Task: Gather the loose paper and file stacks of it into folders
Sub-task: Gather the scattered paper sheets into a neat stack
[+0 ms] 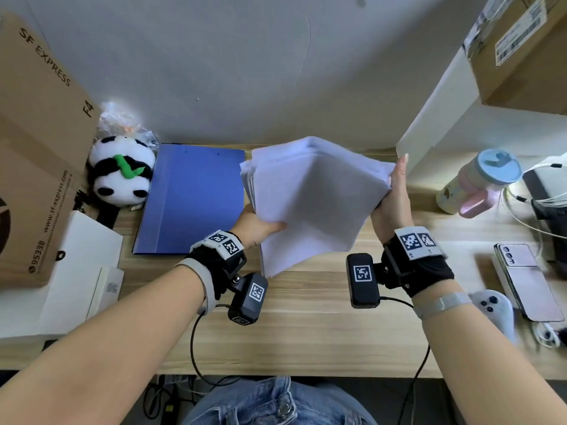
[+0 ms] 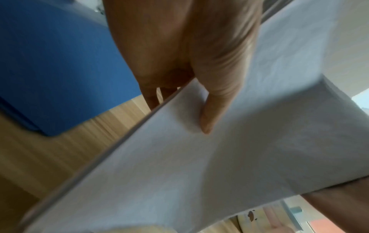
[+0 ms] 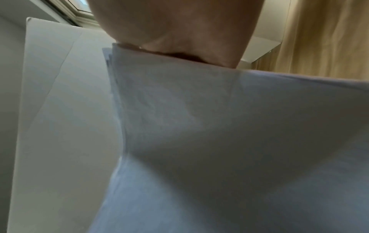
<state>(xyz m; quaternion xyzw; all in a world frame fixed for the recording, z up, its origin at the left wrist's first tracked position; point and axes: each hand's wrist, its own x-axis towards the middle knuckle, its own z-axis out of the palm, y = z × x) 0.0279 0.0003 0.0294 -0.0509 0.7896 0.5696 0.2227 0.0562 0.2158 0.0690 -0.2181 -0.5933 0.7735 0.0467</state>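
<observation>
A thick stack of white paper is held up above the wooden desk, sagging in the middle. My left hand grips its left edge, thumb on top and fingers underneath. My right hand holds the right edge, fingers behind the sheets; in the right wrist view the paper hides most of that hand. A closed blue folder lies flat on the desk to the left of the stack, also seen beside the paper as a blue folder.
A panda plush and cardboard boxes crowd the left side. A bottle, a phone, cables and a game controller lie on the right. A white shelf panel stands behind my right hand.
</observation>
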